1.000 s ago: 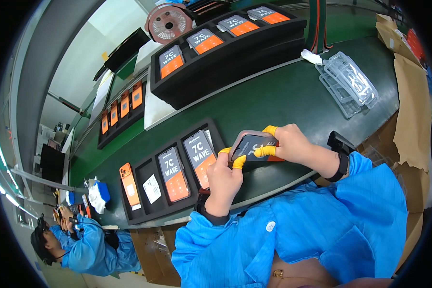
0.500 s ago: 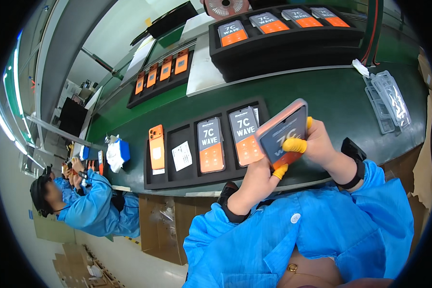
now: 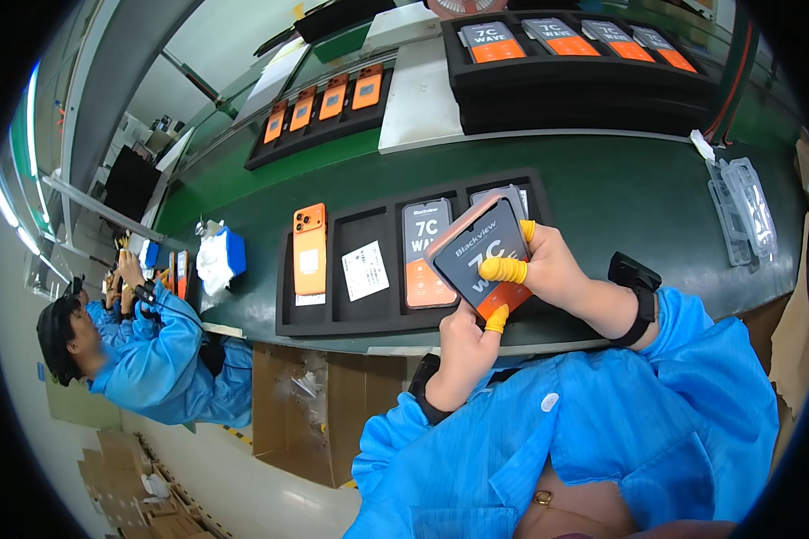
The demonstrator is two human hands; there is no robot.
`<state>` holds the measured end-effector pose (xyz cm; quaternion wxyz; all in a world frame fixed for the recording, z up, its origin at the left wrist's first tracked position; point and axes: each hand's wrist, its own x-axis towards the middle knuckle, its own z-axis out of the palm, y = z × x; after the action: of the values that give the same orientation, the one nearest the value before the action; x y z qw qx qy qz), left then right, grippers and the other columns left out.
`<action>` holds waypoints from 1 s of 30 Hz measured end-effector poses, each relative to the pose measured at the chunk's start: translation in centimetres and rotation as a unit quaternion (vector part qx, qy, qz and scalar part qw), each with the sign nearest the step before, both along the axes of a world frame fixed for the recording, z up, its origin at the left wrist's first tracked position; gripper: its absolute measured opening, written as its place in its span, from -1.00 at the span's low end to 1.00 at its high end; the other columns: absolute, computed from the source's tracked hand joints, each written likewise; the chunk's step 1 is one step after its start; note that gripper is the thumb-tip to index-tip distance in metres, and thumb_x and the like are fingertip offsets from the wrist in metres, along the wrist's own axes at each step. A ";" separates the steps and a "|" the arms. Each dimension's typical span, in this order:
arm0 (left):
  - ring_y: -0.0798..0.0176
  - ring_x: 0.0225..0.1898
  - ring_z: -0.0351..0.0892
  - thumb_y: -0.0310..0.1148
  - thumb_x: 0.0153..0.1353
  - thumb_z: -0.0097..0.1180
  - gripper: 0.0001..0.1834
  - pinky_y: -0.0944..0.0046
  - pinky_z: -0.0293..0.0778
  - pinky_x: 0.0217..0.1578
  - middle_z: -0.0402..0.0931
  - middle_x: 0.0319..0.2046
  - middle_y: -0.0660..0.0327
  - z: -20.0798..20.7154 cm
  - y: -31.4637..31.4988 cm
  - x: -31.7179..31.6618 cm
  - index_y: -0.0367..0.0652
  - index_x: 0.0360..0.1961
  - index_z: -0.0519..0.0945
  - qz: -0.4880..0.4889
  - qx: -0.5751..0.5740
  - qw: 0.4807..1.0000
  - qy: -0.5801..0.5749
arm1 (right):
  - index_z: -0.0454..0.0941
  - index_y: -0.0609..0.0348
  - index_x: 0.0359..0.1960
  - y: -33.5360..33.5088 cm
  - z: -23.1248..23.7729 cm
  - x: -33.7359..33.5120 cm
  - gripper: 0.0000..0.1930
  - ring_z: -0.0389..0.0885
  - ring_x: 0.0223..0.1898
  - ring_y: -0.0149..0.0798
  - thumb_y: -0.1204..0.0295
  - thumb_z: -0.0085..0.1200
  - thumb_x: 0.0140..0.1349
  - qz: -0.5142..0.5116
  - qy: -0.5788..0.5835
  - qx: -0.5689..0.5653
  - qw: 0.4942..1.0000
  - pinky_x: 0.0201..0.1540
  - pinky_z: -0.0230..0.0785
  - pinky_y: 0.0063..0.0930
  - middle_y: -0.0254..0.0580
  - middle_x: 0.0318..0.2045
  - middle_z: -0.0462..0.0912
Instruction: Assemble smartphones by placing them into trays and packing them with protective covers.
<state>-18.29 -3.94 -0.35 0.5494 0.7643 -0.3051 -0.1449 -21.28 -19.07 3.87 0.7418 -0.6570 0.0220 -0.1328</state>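
Note:
Both my hands hold a smartphone [image 3: 461, 254], tilted above the right end of a black foam tray [image 3: 333, 330]. Its screen side faces up, covered with a grey and orange printed film. My right hand [image 3: 555, 269] grips its right side, a yellow finger cot on the thumb lying across the screen. At the lower edge, my left hand [image 3: 466, 355] holds on, its thumb also in a yellow cot. In the tray are an orange phone [image 3: 310, 242] with its camera side up, a white label [image 3: 365, 271], a film-covered phone [image 3: 430, 287] and another [image 3: 515, 193], mostly hidden.
Stacked black trays [image 3: 575, 101] bearing film-covered phones stand at the back right. A tray of orange phones [image 3: 301, 110] lies further left. Clear plastic cases [image 3: 748, 216] are at far right, a blue box [image 3: 235, 251] at left. A co-worker [image 3: 153, 364] sits beyond an open cardboard box [image 3: 288, 409].
The held phone has turned so that its screen faces me more fully. Both hands have come left with it, closer over the tray's phones. The whole view has shifted slightly.

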 end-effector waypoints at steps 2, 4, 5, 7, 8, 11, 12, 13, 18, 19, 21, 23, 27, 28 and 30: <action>0.22 -0.48 0.54 -0.49 -0.02 0.07 -0.72 0.33 0.39 -0.44 0.51 -0.52 0.01 -0.4 0.2 0.8 -0.39 -0.26 0.41 -0.014 -0.058 0.998 0.034 | 0.47 0.31 -0.29 0.4 -0.5 0.5 -0.60 0.51 -0.37 -0.47 0.28 0.25 -0.11 -0.001 0.020 0.023 1.000 -0.27 0.39 -0.61 -0.23 -0.38 0.56; 0.24 -0.48 0.54 -0.50 -0.02 0.07 -0.73 0.33 0.39 -0.44 0.51 -0.52 0.02 -0.3 0.8 1.3 -0.39 -0.26 0.40 -0.034 -0.101 0.991 0.077 | 0.47 0.31 -0.29 0.5 -0.5 1.0 -0.61 0.51 -0.36 -0.47 0.29 0.24 -0.10 -0.001 0.038 0.044 0.998 -0.27 0.38 -0.62 -0.23 -0.38 0.56; 0.27 -0.48 0.53 -0.52 -0.02 0.06 -0.74 0.34 0.39 -0.44 0.51 -0.52 0.03 0.3 1.1 1.4 -0.40 -0.27 0.40 -0.060 -0.138 0.981 0.122 | 0.47 0.31 -0.29 0.6 -0.6 1.1 -0.63 0.51 -0.36 -0.47 0.31 0.23 -0.09 -0.002 0.040 0.070 0.997 -0.27 0.38 -0.62 -0.22 -0.37 0.56; 0.28 -0.50 0.53 -0.51 0.00 0.07 -0.77 0.33 0.38 -0.48 0.50 -0.56 0.06 -1.0 1.2 2.0 -0.38 -0.29 0.41 -0.068 -0.119 0.985 0.105 | 0.47 0.31 -0.29 0.9 -0.7 1.3 -0.65 0.51 -0.35 -0.47 0.33 0.21 -0.07 -0.002 0.044 0.096 0.994 -0.27 0.38 -0.62 -0.22 -0.37 0.57; 0.30 -0.52 0.52 -0.50 0.00 0.08 -0.78 0.33 0.38 -0.50 0.49 -0.58 0.08 -1.1 0.7 1.8 -0.37 -0.31 0.42 -0.007 -0.107 0.994 0.032 | 0.46 0.31 -0.29 1.0 -0.8 1.5 -0.67 0.52 -0.35 -0.47 0.35 0.20 -0.06 -0.015 0.036 0.057 0.998 -0.27 0.39 -0.62 -0.22 -0.37 0.57; 0.36 -0.57 0.48 -0.46 0.01 0.09 -0.80 0.33 0.38 -0.54 0.48 -0.63 0.13 -2.1 0.3 1.7 -0.33 -0.34 0.43 0.071 -0.086 0.991 -0.079 | 0.46 0.31 -0.30 1.4 -0.8 1.8 -0.68 0.52 -0.36 -0.46 0.37 0.19 -0.05 -0.044 0.053 0.038 0.997 -0.27 0.39 -0.62 -0.22 -0.37 0.57; 0.36 -0.57 0.48 -0.46 0.02 0.09 -0.80 0.34 0.37 -0.53 0.49 -0.61 0.13 -2.4 0.4 1.9 -0.33 -0.34 0.43 0.048 -0.091 0.995 -0.018 | 0.46 0.30 -0.30 1.4 -0.9 1.8 -0.69 0.52 -0.37 -0.47 0.37 0.20 -0.05 -0.059 0.077 0.057 0.994 -0.27 0.39 -0.62 -0.22 -0.37 0.57; 0.36 -0.56 0.48 -0.46 0.02 0.09 -0.80 0.35 0.37 -0.52 0.49 -0.59 0.12 -2.6 0.6 2.0 -0.34 -0.33 0.43 0.026 -0.094 0.994 0.044 | 0.46 0.30 -0.30 1.4 -0.9 1.9 -0.69 0.52 -0.37 -0.47 0.37 0.20 -0.05 -0.059 0.077 0.056 0.994 -0.27 0.39 -0.62 -0.22 -0.37 0.57; 0.42 -0.35 0.47 -0.47 0.08 0.04 -0.72 0.40 0.38 -0.30 0.52 -0.40 0.21 -1.1 2.1 2.4 -0.33 -0.16 0.40 -0.077 0.016 0.992 0.096 | 0.44 0.32 -0.30 1.6 -0.1 2.3 -0.66 0.52 -0.35 -0.46 0.34 0.20 -0.05 -0.044 0.050 0.078 0.995 -0.28 0.39 -0.62 -0.21 -0.39 0.56; 0.42 -0.35 0.47 -0.47 0.08 0.04 -0.72 0.40 0.38 -0.30 0.52 -0.40 0.21 -1.2 2.3 2.4 -0.33 -0.16 0.40 -0.076 0.018 0.992 0.096 | 0.44 0.32 -0.30 2.2 -0.1 2.6 -0.66 0.52 -0.35 -0.46 0.34 0.20 -0.05 -0.042 0.050 0.080 0.995 -0.28 0.39 -0.62 -0.21 -0.39 0.56; 0.42 -0.44 0.49 -0.49 0.06 0.05 -0.78 0.40 0.39 -0.38 0.54 -0.49 0.19 -1.4 2.4 2.4 -0.33 -0.24 0.45 0.027 0.035 0.999 0.015 | 0.43 0.34 -0.31 3.3 -0.1 3.4 -0.62 0.52 -0.36 -0.46 0.30 0.21 -0.07 -0.060 0.031 0.061 0.996 -0.29 0.39 -0.62 -0.20 -0.39 0.56; 0.43 -0.52 0.48 -0.53 0.05 0.03 -0.81 0.43 0.39 -0.48 0.54 -0.53 0.21 -1.9 2.8 2.9 -0.33 -0.26 0.46 0.083 -0.003 0.996 -0.028 | 0.42 0.36 -0.31 4.3 -0.5 4.6 -0.58 0.52 -0.38 -0.46 0.26 0.24 -0.09 -0.071 0.026 0.034 0.997 -0.32 0.38 -0.64 -0.19 -0.41 0.56; 0.49 -0.52 0.45 -0.54 0.04 0.02 -0.81 0.46 0.37 -0.52 0.53 -0.53 0.23 -2.0 5.1 4.3 -0.33 -0.27 0.45 0.143 0.021 0.987 -0.071 | 0.46 0.37 -0.34 6.9 -0.9 6.6 -0.57 0.51 -0.43 -0.48 0.24 0.25 -0.10 -0.047 -0.043 0.047 0.997 -0.38 0.37 -0.60 -0.17 -0.46 0.57; 0.49 -0.53 0.44 -0.53 0.05 0.02 -0.81 0.47 0.36 -0.53 0.53 -0.53 0.23 -1.9 5.9 4.5 -0.33 -0.27 0.45 0.156 0.026 0.984 -0.086 | 0.46 0.36 -0.33 7.6 -1.0 7.1 -0.57 0.50 -0.44 -0.48 0.24 0.25 -0.10 -0.043 -0.043 0.032 0.998 -0.39 0.37 -0.60 -0.17 -0.46 0.58; 0.51 -0.53 0.43 -0.51 0.07 0.01 -0.84 0.48 0.34 -0.53 0.53 -0.53 0.24 -2.0 7.1 4.9 -0.33 -0.29 0.45 0.181 0.030 0.977 -0.108 | 0.46 0.34 -0.31 9.0 -0.1 7.5 -0.58 0.49 -0.45 -0.47 0.24 0.24 -0.10 -0.023 -0.037 0.032 0.998 -0.40 0.36 -0.58 -0.15 -0.46 0.58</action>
<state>-13.43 3.17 -2.33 0.5067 0.8343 -0.2149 0.0313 -13.82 -10.08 3.78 0.7597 -0.6265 0.0139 -0.1738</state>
